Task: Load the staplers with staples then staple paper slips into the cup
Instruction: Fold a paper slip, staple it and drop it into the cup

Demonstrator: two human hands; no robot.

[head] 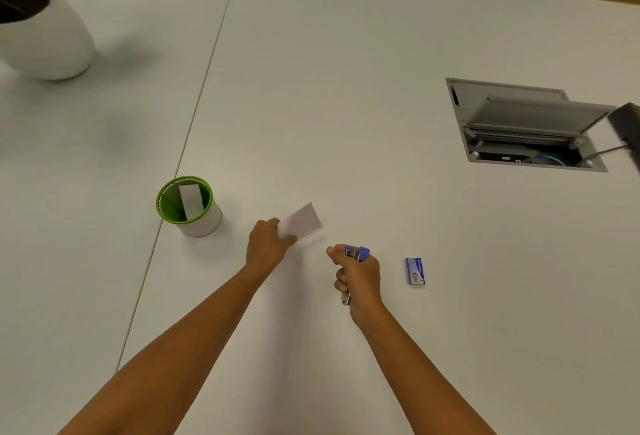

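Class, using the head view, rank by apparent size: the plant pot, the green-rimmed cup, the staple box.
1. plant pot, partly cropped
2. green-rimmed cup
3. staple box

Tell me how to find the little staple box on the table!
Start at the open grey hatch set into the white table, then come straight down toward the person. Just right of the right hand, which grips a blue stapler, a staple box lies flat by itself. It is the only small blue rectangle that nobody is touching.
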